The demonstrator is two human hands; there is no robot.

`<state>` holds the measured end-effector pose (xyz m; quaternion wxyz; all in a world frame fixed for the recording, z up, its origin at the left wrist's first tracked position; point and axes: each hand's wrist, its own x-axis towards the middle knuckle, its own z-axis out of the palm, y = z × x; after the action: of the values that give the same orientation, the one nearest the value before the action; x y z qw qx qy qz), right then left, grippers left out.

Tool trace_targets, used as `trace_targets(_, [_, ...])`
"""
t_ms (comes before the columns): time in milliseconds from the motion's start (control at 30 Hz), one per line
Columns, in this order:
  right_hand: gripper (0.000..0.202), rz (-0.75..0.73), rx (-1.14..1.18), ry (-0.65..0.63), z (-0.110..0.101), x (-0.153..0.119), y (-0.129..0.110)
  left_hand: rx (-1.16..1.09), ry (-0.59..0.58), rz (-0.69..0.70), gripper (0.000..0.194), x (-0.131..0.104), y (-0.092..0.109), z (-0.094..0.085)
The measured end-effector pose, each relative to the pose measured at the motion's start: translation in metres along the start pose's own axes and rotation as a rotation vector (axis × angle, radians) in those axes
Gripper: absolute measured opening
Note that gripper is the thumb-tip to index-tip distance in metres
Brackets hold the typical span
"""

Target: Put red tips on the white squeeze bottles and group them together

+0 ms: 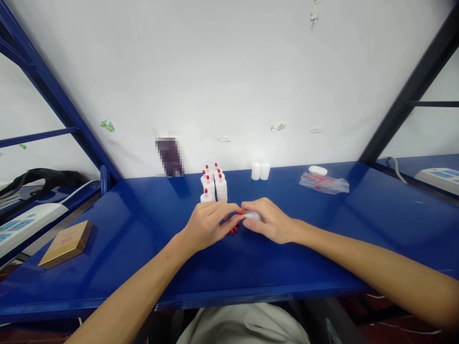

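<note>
Near the middle of the blue table, my right hand holds a small white bottle on its side, the tip pointing left. My left hand pinches a red cap at that tip. Whether the cap is seated on the tip cannot be made out. Several loose red caps lie on the table just below the fingers. Behind my left hand stands a group of white bottles with red caps, upright and close together. Two white bottles without visible red caps stand by the wall.
A clear plastic bag with red pieces lies at the back right, a white oval object beside it. A gold box sits at the left. Blue table's front edge is near my lap. A power strip lies far left.
</note>
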<state>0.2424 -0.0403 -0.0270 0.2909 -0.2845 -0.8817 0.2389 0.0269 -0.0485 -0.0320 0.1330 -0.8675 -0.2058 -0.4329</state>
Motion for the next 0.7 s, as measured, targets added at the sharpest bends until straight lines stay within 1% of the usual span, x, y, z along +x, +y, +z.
trace_targets(100, [0.043, -0.017, -0.075, -0.029, 0.0013, -0.0004, -0.0010, -0.009, -0.008, 0.013, 0.006, 0.0006, 0.0018, 0.0009])
trace_targets(333, [0.051, -0.025, -0.052, -0.011, 0.0024, 0.0000, -0.0006, -0.016, -0.050, 0.019, 0.005, -0.0015, 0.0017, 0.0015])
trace_targets(567, [0.045, -0.018, -0.119, -0.018, 0.0048, 0.0008, 0.0014, 0.000, -0.092, 0.062, 0.004, -0.0010, 0.0034, 0.0036])
trace_targets(700, [0.044, -0.020, -0.120, -0.011, 0.0066, 0.0011, 0.0018, -0.017, -0.114, 0.051, 0.008, 0.0008, 0.0041, 0.0029])
